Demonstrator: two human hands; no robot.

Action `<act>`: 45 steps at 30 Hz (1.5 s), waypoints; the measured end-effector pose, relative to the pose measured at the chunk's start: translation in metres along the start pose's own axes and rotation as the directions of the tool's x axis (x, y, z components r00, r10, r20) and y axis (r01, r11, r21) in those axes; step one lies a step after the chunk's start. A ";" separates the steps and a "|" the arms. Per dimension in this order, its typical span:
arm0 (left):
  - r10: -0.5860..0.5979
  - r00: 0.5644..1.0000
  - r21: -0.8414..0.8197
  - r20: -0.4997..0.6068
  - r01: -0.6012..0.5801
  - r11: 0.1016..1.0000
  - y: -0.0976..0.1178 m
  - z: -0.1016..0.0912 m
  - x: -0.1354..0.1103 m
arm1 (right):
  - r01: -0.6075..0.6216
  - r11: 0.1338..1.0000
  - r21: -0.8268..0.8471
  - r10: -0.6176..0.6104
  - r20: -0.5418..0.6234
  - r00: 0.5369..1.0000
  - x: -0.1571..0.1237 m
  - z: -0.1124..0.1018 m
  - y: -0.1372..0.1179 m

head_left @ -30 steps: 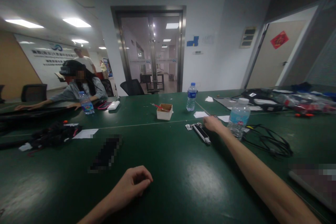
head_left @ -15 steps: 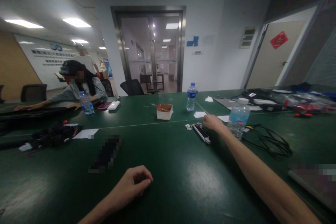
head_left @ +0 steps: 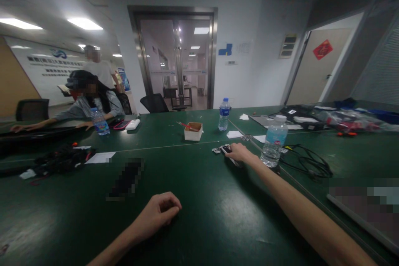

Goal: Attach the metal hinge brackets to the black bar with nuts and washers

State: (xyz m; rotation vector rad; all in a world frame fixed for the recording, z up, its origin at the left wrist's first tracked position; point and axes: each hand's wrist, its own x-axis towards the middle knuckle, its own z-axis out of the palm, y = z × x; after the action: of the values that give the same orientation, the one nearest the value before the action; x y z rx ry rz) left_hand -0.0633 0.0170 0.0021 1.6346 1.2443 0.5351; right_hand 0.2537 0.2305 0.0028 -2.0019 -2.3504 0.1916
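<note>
Right hand's (head_left: 239,153) grip: fingers bent down over the device (head_left: 225,149), touching it; whether they had closed on it could not be made out, the hand covering much of it. Device, slim, black and white, lay slantwise on the green table (head_left: 199,185), right of centre, its far end showing past the fingers. Just left of that end: a small pale piece (head_left: 216,150), flat on the tabletop.

Left hand (head_left: 160,212) near the front edge of view, fingers loosely curled, thumb forward; could not tell whether the tips met. Dark slab (head_left: 126,178), blurred out, lay beyond it to the left.

Past the device: paper slips (head_left: 234,134) and a blue-capped bottle (head_left: 223,114), upright. White-capped bottle (head_left: 274,141) stood beside the right forearm, black cable (head_left: 308,164) coiled to its right. Small open box (head_left: 193,134) farther off, left of the device, a red-handled tool (head_left: 186,125) leaning out over its rim. Co-worker (head_left: 104,102) in grey sleeves sat far left, arms on the table.
</note>
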 end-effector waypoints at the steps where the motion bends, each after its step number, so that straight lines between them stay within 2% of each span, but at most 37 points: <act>1: 0.007 1.000 0.001 0.001 -0.007 1.000 0.000 0.000 0.000 | -0.001 1.000 0.002 0.001 -0.009 1.000 0.000 -0.001 0.000; 18: -0.010 1.000 0.003 0.014 0.010 1.000 -0.003 -0.002 0.000 | 0.063 0.995 0.077 -0.063 -0.006 0.998 -0.005 -0.004 -0.013; 33: -0.003 1.000 -0.007 0.015 0.003 1.000 -0.002 -0.001 0.000 | 0.052 0.994 0.093 -0.051 -0.016 0.999 -0.004 0.003 -0.019; 39: -0.010 1.000 -0.003 0.005 0.010 1.000 0.002 0.000 0.000 | 0.014 0.998 0.061 -0.006 -0.121 0.993 -0.008 0.005 -0.022; 45: -0.008 1.000 0.006 0.007 0.008 1.000 0.003 0.000 -0.001 | 0.039 0.999 0.026 -0.033 -0.200 0.979 -0.012 0.005 -0.026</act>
State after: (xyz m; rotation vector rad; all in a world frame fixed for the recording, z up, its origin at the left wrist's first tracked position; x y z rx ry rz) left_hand -0.0624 0.0156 0.0048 1.6345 1.2478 0.5211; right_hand 0.2295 0.2147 0.0015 -1.8667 -2.2443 0.0219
